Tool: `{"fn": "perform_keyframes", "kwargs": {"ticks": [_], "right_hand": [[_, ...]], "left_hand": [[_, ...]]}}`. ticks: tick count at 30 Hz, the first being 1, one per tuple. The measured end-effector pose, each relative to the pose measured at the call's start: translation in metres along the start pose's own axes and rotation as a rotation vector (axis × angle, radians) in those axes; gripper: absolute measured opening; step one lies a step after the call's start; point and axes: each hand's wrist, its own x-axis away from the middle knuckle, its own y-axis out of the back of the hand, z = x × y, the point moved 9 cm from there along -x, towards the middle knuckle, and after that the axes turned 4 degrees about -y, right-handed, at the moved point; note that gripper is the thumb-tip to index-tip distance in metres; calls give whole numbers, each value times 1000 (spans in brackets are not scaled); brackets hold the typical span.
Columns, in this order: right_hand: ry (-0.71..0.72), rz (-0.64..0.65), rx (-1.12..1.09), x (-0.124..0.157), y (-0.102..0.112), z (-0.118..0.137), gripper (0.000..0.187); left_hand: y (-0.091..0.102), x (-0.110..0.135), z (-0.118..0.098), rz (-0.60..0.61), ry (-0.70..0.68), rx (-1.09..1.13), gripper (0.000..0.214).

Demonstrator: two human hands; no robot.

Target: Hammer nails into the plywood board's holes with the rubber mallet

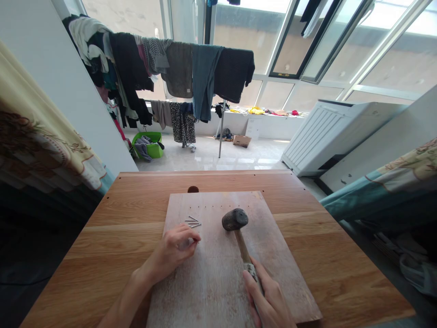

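Observation:
My right hand (pixel 264 294) is wrapped round the handle of a rubber mallet (pixel 235 220). Its black head is raised toward the far part of a worn wooden board (pixel 211 278), and I cannot tell whether it touches the board. Over the board's left side my left hand (pixel 179 246) is closed in a pinch, thumb against forefinger. Whatever lies between those fingertips is too small or hidden to make out. Just beyond them rest several loose nails (pixel 193 222). A row of small dark dots (pixel 212 206) runs across the board's far end.
The board lies on a wooden table (pixel 112 237) with a round hole (pixel 193 189) near its far edge. Beyond are a drying rack with hanging clothes (pixel 177 68), a green basket (pixel 155 148) and a white cabinet-like unit (pixel 317 132). Curtains (pixel 392 177) flank the table.

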Motion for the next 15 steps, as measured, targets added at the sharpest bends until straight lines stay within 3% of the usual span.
{"fn": "perform_keyframes", "kwargs": {"ticks": [15], "right_hand": [[-13, 0, 38, -2, 3, -4, 59]], "left_hand": [[-4, 1, 2, 13, 11, -67, 14]]}}
